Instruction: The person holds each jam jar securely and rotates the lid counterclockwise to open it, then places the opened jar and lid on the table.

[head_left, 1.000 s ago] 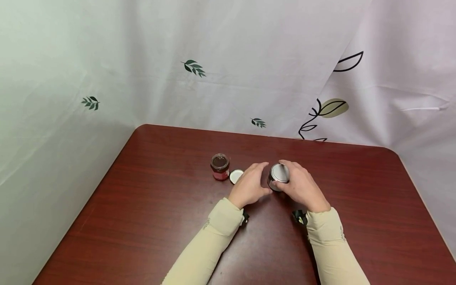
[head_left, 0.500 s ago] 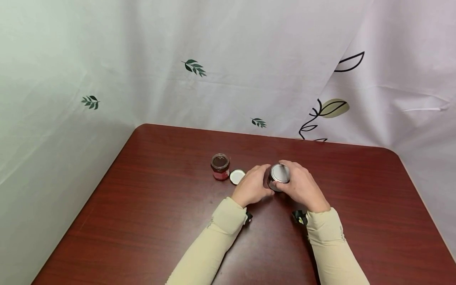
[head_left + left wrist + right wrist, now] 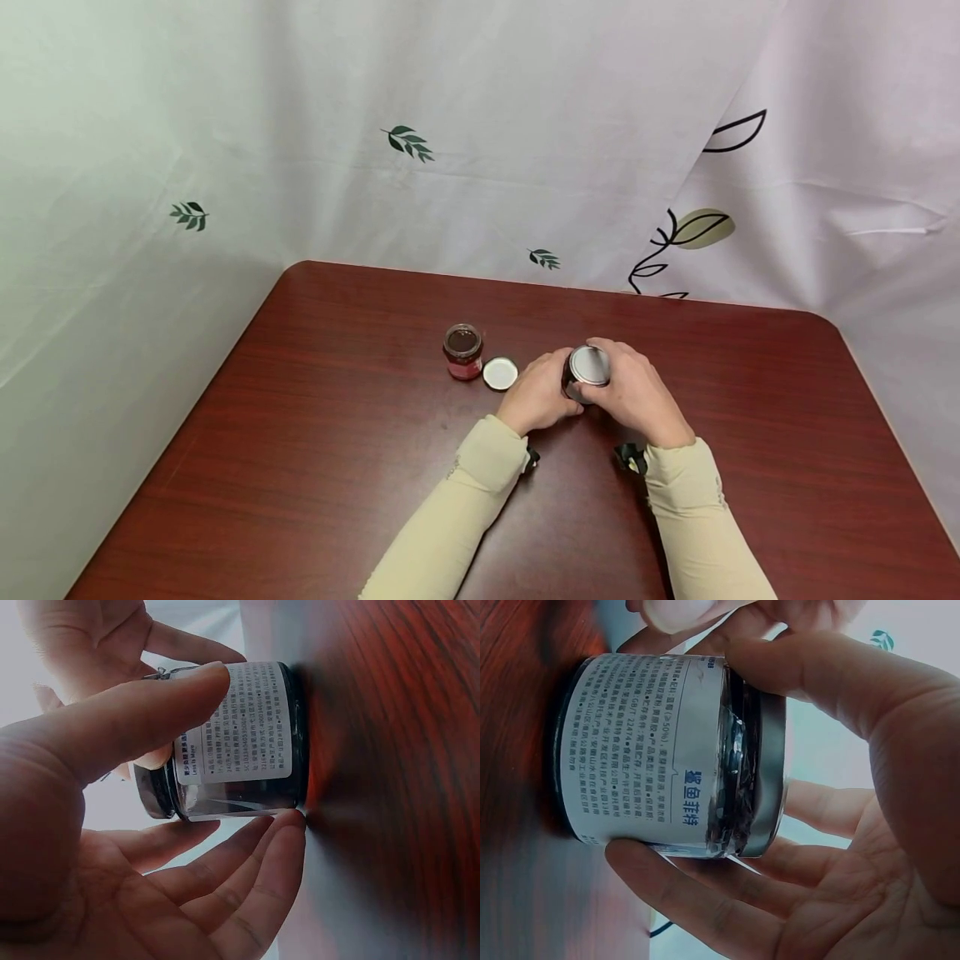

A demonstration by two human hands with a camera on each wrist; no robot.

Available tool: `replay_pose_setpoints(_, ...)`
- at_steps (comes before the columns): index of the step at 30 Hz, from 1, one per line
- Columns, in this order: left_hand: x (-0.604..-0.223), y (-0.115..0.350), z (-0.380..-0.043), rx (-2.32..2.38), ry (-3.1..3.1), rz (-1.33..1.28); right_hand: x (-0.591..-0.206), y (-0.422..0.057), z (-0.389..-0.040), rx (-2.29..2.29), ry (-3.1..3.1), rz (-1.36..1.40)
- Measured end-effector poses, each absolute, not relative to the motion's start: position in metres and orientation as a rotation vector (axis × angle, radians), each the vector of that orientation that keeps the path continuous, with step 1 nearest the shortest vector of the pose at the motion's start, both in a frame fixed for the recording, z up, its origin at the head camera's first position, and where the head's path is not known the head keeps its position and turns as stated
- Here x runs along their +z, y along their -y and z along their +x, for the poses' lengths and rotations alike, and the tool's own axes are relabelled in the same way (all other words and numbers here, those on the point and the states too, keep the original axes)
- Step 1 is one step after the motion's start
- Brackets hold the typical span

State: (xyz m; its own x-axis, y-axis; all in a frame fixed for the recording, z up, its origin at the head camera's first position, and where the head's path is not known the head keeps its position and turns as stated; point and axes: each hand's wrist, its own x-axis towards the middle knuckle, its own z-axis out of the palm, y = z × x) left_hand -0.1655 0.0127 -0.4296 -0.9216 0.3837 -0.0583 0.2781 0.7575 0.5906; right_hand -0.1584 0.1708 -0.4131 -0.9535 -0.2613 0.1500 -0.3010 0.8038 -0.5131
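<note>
A glass jar (image 3: 588,367) of dark contents, with a silver lid (image 3: 769,776) and a white printed label (image 3: 645,742), stands upright on the table between both hands. My right hand (image 3: 637,392) holds it from the right, thumb at the lid's edge and fingers around the far side. From the left, my left hand (image 3: 538,392) wraps it lower down; in the left wrist view the thumb (image 3: 165,705) lies over the label and the fingertips are right at the glass on the opposite side.
Left of the hands stands a lidless jar (image 3: 463,354) with dark contents and a reddish label. A loose round lid (image 3: 500,374), white side up, lies beside it. The reddish-brown table (image 3: 337,467) meets a pale patterned curtain (image 3: 480,167) at its far edge.
My left hand has moved right, closing its gap to the jar and taking hold of its side. More of the loose lid shows now. The right hand and jar have stayed put.
</note>
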Motion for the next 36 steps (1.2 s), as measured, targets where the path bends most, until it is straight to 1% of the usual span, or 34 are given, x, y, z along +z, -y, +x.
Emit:
replay_pose_setpoints(18, -0.4308, -0.0160, -0.1663, 0.876, -2.769, 0.482, -0.4148, -0.1693, -0.1601, 0.855, 2.850, 0.445)
replay_pose_setpoints(36, -0.4276, -0.0117, -0.1657, 0.948, -2.797, 0.519, -0.4115, -0.1642, -0.1576, 0.887, 2.801, 0.405)
